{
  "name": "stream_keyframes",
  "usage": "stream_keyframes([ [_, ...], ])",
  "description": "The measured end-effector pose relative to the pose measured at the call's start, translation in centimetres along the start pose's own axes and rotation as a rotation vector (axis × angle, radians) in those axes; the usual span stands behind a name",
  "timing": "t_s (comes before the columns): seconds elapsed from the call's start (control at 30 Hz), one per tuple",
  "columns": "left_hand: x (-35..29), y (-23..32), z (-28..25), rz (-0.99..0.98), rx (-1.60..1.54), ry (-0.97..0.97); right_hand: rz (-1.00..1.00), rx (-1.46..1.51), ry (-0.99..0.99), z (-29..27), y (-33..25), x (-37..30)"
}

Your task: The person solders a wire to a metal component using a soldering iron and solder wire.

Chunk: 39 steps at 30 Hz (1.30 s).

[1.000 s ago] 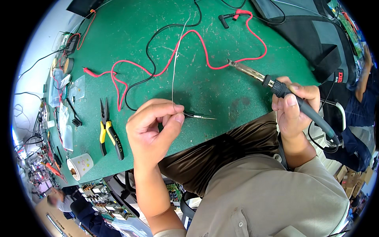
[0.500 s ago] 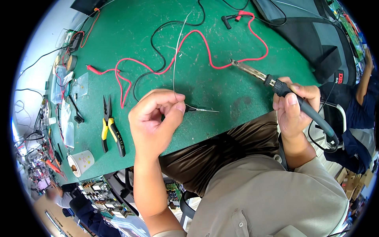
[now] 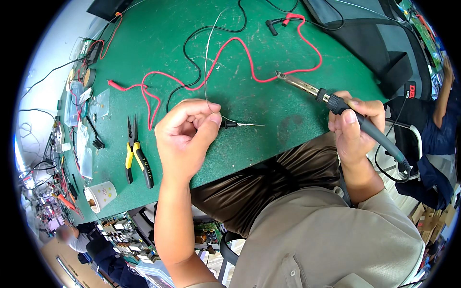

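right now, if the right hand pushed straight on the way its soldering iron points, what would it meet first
Probably the red lead curving across the green table, just beyond the soldering iron in the right hand; height is unclear, so the iron might pass above.

Shows a scuffed green table [image 3: 283, 45] in bright light, with a pale wall [image 3: 60, 43] at upper left, a chair's metal frame [image 3: 419, 144] at right, and pale floor [image 3: 406, 202] beside cardboard boxes [image 3: 430, 224] at lower right.
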State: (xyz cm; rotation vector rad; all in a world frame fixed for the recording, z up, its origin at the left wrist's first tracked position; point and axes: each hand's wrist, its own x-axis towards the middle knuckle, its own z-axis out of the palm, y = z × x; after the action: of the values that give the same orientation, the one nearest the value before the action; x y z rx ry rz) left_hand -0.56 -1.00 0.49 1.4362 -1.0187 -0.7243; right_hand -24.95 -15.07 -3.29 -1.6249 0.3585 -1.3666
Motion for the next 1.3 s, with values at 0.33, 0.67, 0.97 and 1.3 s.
stream_keyframes([
  [0.33, 0.8, 0.2, 0.5, -0.015, -0.015, 0.036, -0.006, -0.025, -0.016, 0.2, -0.2, -0.1],
  [0.67, 0.7, 0.0, 0.6, 0.027, -0.008, 0.080, -0.047, 0.045, 0.016, 0.2, 0.3, 0.0],
  [0.97, -0.7, 0.1, -0.2, 0.128, -0.104, 0.054, -0.030, 0.047, 0.028, 0.4, 0.1, 0.1],
  [1.3, -0.2, -0.3, -0.2, 0.043, -0.076, -0.075, -0.064, 0.030, 0.018, 0.1, 0.4, 0.1],
])
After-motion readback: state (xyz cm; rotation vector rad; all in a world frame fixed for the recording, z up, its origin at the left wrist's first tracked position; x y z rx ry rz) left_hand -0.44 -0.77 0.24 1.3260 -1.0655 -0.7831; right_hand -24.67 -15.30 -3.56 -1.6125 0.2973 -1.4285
